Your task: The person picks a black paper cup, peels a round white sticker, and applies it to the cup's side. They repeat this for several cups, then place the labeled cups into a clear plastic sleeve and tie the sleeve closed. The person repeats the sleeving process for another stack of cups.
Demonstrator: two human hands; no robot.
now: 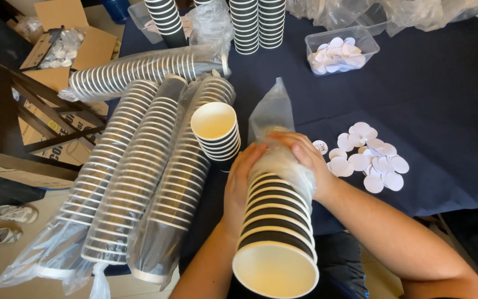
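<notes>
A stack of paper cups (275, 221), black with cream rim bands and cream insides, is seen at six o'clock, partly sheathed in a clear plastic sleeve (272, 119). Similar black-and-cream striped stacks (139, 166) in clear wrap are seen at nine o'clock. White round discs (372, 158) are scattered at three o'clock on a navy tablecloth (443, 99). Brown cardboard boxes (56, 55) are seen at ten o'clock.

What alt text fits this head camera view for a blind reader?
Two bare hands, left hand and right hand, grip a stack of black paper cups half inside a clear plastic sleeve. Round white stickers lie on the dark blue tablecloth.
</notes>
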